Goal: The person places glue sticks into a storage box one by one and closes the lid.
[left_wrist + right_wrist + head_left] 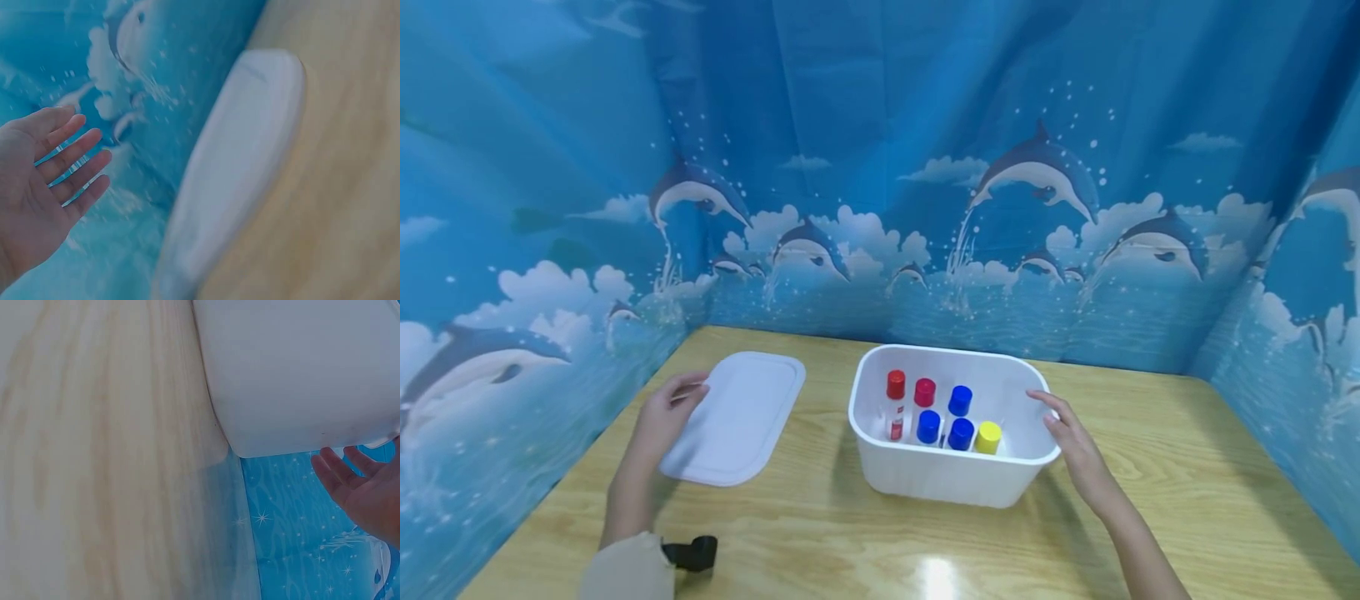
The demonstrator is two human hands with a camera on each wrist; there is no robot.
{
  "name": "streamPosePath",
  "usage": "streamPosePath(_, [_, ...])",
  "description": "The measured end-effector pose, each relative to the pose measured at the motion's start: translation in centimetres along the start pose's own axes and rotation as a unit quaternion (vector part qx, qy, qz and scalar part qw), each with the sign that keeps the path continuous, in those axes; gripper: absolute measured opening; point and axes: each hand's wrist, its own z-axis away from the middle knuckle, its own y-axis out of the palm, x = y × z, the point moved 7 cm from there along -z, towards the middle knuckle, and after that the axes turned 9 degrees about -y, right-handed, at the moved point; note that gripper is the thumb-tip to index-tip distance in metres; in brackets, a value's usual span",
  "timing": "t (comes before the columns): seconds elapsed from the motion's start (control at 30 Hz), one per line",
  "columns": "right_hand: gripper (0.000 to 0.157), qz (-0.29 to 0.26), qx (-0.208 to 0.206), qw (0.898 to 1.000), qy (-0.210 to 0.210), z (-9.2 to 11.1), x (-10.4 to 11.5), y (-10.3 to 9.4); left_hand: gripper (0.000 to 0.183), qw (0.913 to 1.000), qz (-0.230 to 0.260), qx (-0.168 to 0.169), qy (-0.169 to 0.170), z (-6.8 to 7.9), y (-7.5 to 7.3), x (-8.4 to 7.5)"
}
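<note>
Wooden table (dolphin backdrop) under white tub.

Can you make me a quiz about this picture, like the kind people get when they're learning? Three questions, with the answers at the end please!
1. How many blue caps can you count inside the white bin?
2. Which hand is nearer the white lid?
3. True or false: the lid is on top of the bin.

Key:
1. Three.
2. The left hand.
3. False; it is beside the bin.
</note>
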Motion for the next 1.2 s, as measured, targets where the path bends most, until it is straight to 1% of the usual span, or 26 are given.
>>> streamPosePath(0.13, [0.039, 0.002, 0.003, 1.000, -0.001, -0.1, 0.0, 0.1, 0.038, 0.9999, -0.001, -0.010, -0.002, 0.4, -0.6, 1.8])
streamPosePath(0.33, [0.038, 0.009, -0.005, 1.000, -0.005, -0.1, 0.0, -0.1, 0.040, 0.9989, 0.000, -0.021, -0.041, 0.7, -1.0, 3.7])
streamPosePath(0.53, [0.038, 0.007, -0.004, 1.000, -0.010, 0.0, 0.0, -0.1, 0.039, 0.9971, 0.000, -0.022, -0.073, 0.6, -0.6, 5.8])
streamPosePath(0.7, [0.037, 0.004, -0.008, 1.000, -0.016, 0.0, 0.0, -0.1, 0.040, 0.9963, -0.022, -0.017, -0.081, 0.6, -0.3, 7.3])
streamPosePath(0.77, [0.037, 0.005, -0.010, 1.000, -0.019, -0.1, 0.0, -0.1, 0.040, 0.9961, -0.035, -0.017, -0.079, 0.6, -0.2, 7.6])
streamPosePath(0.9, [0.037, 0.008, -0.011, 1.000, -0.016, 0.0, 0.0, -0.2, 0.039, 0.9963, -0.038, -0.018, -0.075, 0.5, -0.1, 8.0])
streamPosePath(1.0, [0.038, 0.017, -0.007, 1.000, -0.011, 0.0, -0.1, -0.2, 0.039, 0.9960, -0.049, -0.017, -0.073, 0.4, 0.0, 8.3])
streamPosePath(1.2, [0.038, 0.017, -0.004, 1.000, -0.007, 0.0, 0.0, -0.1, 0.033, 0.9937, -0.083, -0.031, -0.068, 0.3, -0.1, 8.6])
